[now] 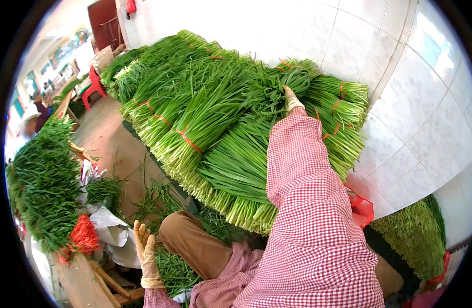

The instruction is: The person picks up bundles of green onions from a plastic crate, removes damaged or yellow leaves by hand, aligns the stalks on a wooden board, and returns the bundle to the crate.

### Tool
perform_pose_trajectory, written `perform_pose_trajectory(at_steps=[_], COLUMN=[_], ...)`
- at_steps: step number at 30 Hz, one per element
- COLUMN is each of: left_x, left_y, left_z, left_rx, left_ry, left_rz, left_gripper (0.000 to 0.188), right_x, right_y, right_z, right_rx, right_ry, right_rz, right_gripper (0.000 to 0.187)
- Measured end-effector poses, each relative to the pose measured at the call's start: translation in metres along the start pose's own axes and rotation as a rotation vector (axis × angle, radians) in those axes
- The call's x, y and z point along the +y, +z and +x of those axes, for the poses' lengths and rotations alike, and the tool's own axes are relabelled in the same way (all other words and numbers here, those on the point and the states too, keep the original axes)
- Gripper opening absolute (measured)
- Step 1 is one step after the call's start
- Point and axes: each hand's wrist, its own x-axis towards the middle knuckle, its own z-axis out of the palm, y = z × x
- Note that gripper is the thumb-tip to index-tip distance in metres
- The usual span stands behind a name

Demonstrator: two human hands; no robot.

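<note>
At lower left, the gloved left hand (148, 255) stands beside a brown-trousered knee (182, 231), thumb apart from fingers, and rightward a pile of banded green bunches (230, 172) reaches the right hand (291, 100), touching leaves (271, 95), whether clamped I cannot tell.

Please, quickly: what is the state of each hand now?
Left hand: open, holding nothing visible.
Right hand: at the greens, fingers mostly hidden; grip cannot be told.
</note>
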Motion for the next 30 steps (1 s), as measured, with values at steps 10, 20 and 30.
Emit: perform_pose_trajectory(at_steps=[10, 20, 30], left_x=[-0.01, -0.009, 0.006], left_y=[-0.029, -0.032, -0.028], left_z=[-0.018, -0.05, -0.084], left_rx=[0.073, 0.044, 0.1], left_ry=[0.032, -0.022, -0.003], left_rz=[-0.061, -0.099, -0.115], left_gripper=[0.057, 0.061, 0.056], right_x=[-0.001, -0.124, -0.034], right_y=[0.013, -0.025, 0.145], right_z=[-0.015, -0.134, -0.12], right_rx=[-0.015, 0.383, -0.005], right_ry=[0.135, -0.345, -0.584], right_rz=[-0.259, -1.079, -1.235], right_gripper=[0.078, 0.059, 0.049])
